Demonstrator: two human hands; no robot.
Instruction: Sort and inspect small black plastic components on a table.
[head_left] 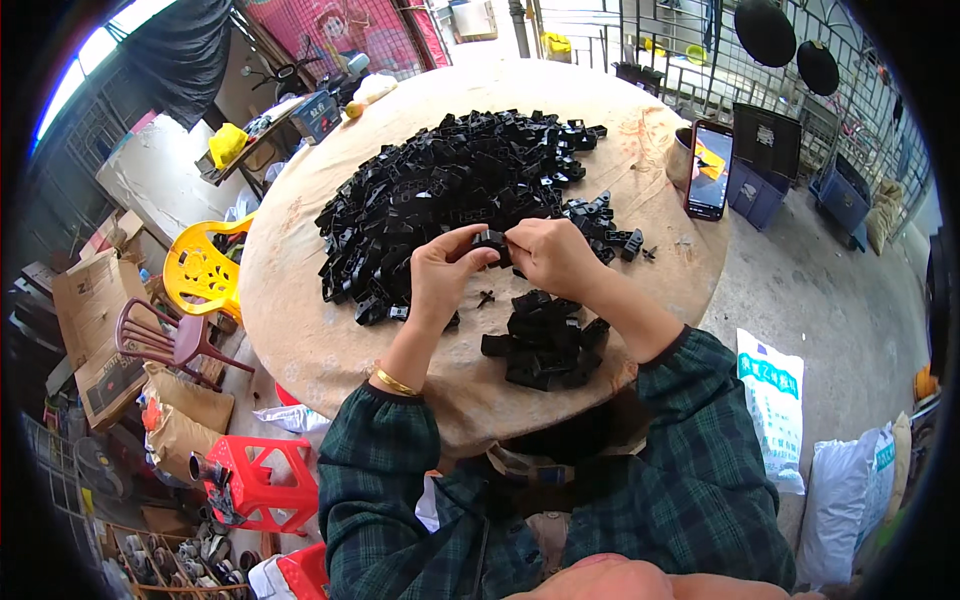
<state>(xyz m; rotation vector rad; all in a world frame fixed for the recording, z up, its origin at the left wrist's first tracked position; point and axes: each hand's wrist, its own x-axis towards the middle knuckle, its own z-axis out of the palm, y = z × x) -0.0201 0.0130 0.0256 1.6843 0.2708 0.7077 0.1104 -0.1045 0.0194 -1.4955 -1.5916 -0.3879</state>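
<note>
Between my two hands, above the middle of the table, is a small black plastic part (490,240). My left hand (441,272) pinches it between thumb and fingers. My right hand (555,255) is closed with its fingertips against the part's right side; whether it grips a separate small piece is hidden. Beyond my hands spreads a large heap of black plastic parts (430,185). Closer to me, by my right forearm, lies a smaller pile of black parts (548,345). A tiny black cross-shaped piece (486,298) rests on the cloth beside my left hand.
A beige cloth covers the round table (290,270). On its right edge a phone (708,170) leans upright against a cup (680,158). Left of the table stand a yellow chair (200,265), a maroon chair (180,338) and a red stool (262,485). White sacks (845,490) stand at right.
</note>
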